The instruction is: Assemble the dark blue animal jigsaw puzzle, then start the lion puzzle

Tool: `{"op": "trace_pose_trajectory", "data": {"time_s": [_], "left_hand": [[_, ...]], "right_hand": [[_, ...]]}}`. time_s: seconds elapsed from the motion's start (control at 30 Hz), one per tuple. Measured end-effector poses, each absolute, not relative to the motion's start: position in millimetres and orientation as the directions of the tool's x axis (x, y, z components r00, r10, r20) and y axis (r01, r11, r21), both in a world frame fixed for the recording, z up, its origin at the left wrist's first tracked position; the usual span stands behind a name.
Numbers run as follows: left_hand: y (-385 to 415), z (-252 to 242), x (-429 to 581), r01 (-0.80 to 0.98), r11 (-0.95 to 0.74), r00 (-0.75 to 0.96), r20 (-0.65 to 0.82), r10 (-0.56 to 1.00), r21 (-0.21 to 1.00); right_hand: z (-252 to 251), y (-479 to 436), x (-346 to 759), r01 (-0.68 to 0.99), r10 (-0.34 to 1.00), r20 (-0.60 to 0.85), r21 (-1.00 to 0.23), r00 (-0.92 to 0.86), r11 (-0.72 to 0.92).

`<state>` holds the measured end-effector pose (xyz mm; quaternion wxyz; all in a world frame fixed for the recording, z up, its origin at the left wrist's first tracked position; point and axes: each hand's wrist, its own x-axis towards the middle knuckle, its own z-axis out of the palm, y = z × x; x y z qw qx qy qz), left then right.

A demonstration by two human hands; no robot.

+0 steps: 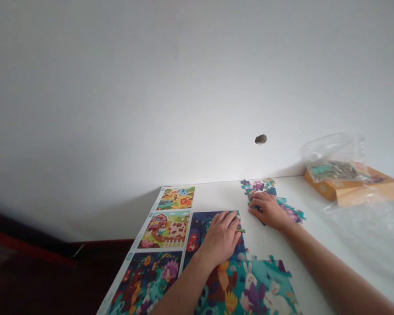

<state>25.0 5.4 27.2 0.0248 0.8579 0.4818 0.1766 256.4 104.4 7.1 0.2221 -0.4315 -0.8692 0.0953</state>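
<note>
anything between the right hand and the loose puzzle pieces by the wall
Nothing visible stands in the way: the right hand rests directly on the scattered multicoloured cardboard jigsaw pieces, with no other object between them.

Our left hand (220, 238), at the lower middle of the frame, and our right hand (271, 211), just right of centre, are bare, with long, slim fingers; the nails are too small to make out. Our left forearm (180, 291) and right forearm (335, 267) are bare as well, smooth and tapering, all the way to the frame's lower edge.
</note>
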Motion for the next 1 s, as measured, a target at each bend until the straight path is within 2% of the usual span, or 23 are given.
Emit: {"op": "trace_pose_trajectory", "data": {"time_s": [0.23,0.5,0.67,1.0], "left_hand": [[8,26,21,0.818,-0.511,0.439,0.286,0.851,0.264],[13,17,16,0.809,-0.509,0.416,0.326,0.849,0.293],[16,15,13,0.828,-0.472,0.372,0.332,0.867,0.304],[22,8,9,0.821,-0.451,0.328,0.356,0.875,0.351]], "right_hand": [[9,107,262,0.78,0.852,0.326,-0.36,-0.409,0.512],[18,104,258,0.901,0.937,0.246,-0.295,-0.248,0.317],[37,107,265,0.937,0.977,0.127,-0.286,-0.171,0.201],[60,110,305,0.962,0.943,-0.247,-0.209,-0.224,0.174]]}}
